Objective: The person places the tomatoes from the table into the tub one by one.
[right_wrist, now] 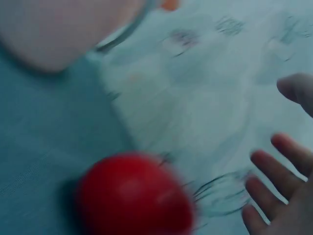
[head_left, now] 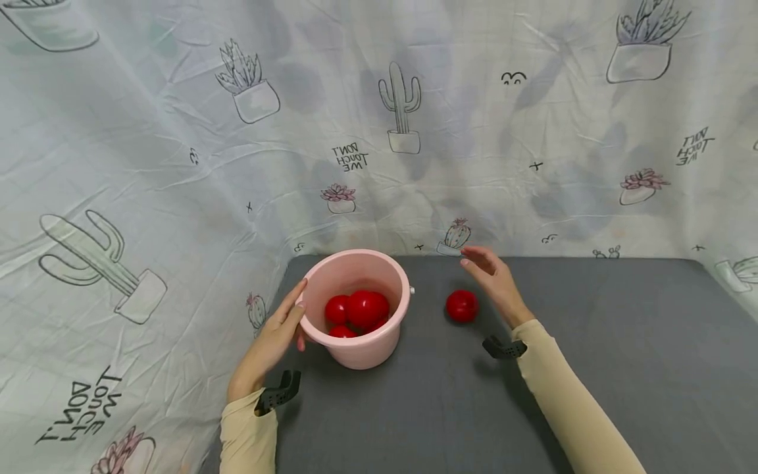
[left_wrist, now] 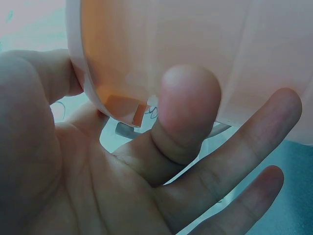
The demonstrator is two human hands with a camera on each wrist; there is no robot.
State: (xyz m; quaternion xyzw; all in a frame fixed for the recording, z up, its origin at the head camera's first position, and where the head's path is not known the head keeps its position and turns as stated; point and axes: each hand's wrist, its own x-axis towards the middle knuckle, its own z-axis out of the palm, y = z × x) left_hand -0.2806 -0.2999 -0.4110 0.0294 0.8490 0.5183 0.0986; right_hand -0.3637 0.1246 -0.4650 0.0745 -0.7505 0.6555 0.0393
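Observation:
A pink bucket (head_left: 361,355) stands on the dark grey tabletop, with several glossy red round things (head_left: 364,309) inside. My left hand (head_left: 275,339) holds the bucket's left rim, thumb and forefinger at the edge; the left wrist view shows the other fingers beside the outer wall. To the bucket's right lies a single red round thing (head_left: 462,307), smooth and ball-like, whose exact kind I cannot tell. My right hand (head_left: 494,280) hovers just above and right of it, fingers apart and holding nothing. In the right wrist view that red thing (right_wrist: 134,196) is blurred and clear of the fingers.
A pale cloth printed with cacti (head_left: 403,112) hangs behind the table and along its left side. The grey tabletop (head_left: 622,355) stretches to the right. Black straps (head_left: 503,347) sit on both wrists. A small white knob (head_left: 412,290) juts from the bucket's right side.

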